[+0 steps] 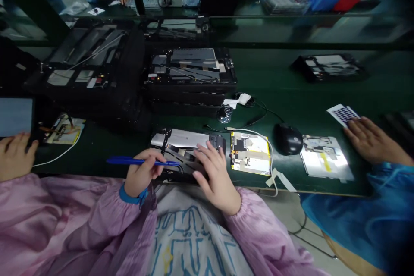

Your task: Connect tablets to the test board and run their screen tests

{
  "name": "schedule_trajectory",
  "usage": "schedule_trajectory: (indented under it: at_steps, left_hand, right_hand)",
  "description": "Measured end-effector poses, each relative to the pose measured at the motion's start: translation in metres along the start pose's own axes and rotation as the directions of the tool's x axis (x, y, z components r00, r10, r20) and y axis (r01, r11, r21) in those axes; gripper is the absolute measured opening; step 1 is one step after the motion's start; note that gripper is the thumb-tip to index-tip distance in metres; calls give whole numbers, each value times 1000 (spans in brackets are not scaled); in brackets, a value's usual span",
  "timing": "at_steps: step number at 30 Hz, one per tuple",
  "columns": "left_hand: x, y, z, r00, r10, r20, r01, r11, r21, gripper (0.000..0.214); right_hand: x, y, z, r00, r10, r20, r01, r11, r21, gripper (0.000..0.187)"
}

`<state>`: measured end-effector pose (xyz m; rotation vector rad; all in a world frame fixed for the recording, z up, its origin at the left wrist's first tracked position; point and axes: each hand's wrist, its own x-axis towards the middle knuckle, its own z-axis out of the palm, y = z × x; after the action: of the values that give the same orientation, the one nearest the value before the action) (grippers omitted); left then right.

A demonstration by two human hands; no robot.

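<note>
My left hand [142,170] is closed around slim blue tweezers [127,161], whose tip points right over an opened tablet-like device [184,138]. The device lies at the table's near edge, with a silver plate and dark flat strips showing inside. My right hand [215,172] rests on the right part of this device with its fingers spread, covering some of it. Just right of it lies a board-and-battery assembly [250,153] with yellow edges, and a white cable [271,155] runs along it.
Stacks of opened devices [190,67] stand behind, with a taller stack [87,56] at left. A black mouse [289,139] and a silver plate assembly [326,159] lie to the right. Co-workers' hands rest at far left [16,155] and right [371,140]; others work across the table.
</note>
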<state>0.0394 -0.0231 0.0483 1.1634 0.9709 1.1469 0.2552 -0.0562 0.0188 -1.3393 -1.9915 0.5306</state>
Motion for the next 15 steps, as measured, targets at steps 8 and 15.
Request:
schedule_trajectory:
  at_steps: [8,15]
  left_hand:
    - [6,0,25,967,-46,249,55,998,-28,20]
    - [20,-5,41,927,-162,340,68,960,273,10]
  right_hand:
    - [-1,-1,-16,991,-113,-71,129,950,284,20]
    - [21,90,-65,964,146,-221,-136,989,59,23]
